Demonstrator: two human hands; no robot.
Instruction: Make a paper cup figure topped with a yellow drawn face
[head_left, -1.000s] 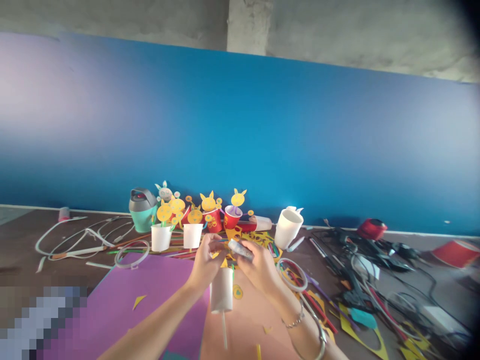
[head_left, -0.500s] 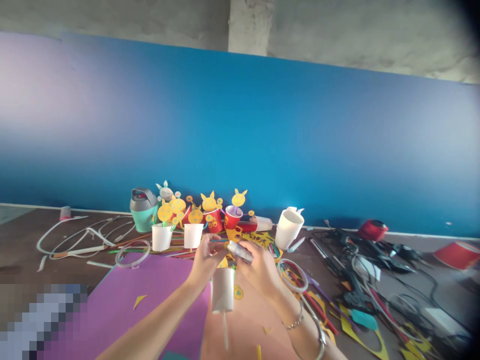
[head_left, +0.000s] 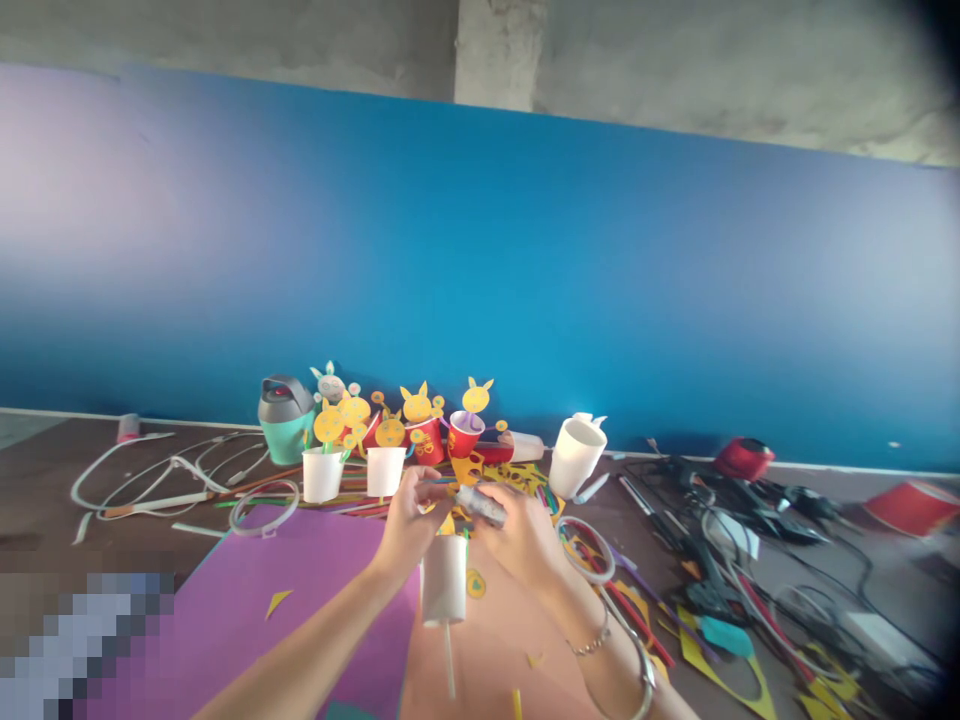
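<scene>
My right hand (head_left: 517,530) is closed around a whitish, printed glue stick (head_left: 480,505), its tip turned toward my left hand. With its fingers pinched, my left hand (head_left: 411,515) holds a small yellow paper piece (head_left: 451,490), mostly hidden by the fingertips. Just below both hands is a white paper cup (head_left: 444,585) with a thin pale stick (head_left: 450,660) extending from its lower end. Part of a yellow paper shape (head_left: 446,525) shows above the cup's upper edge. A small round yellow cutout (head_left: 475,584) lies beside the cup.
Purple paper (head_left: 300,580) and orange paper (head_left: 487,660) cover the front. Behind stand white cups (head_left: 322,475) with yellow animal cutouts, red cups (head_left: 424,440), a teal container (head_left: 286,430) and a larger white cup (head_left: 577,457). Tape rolls (head_left: 585,550), scraps and black cables (head_left: 787,530) lie right.
The glue stick has tilted slightly, its tip a little lower, near the left fingertips. Both hands and the cup stay almost in place.
</scene>
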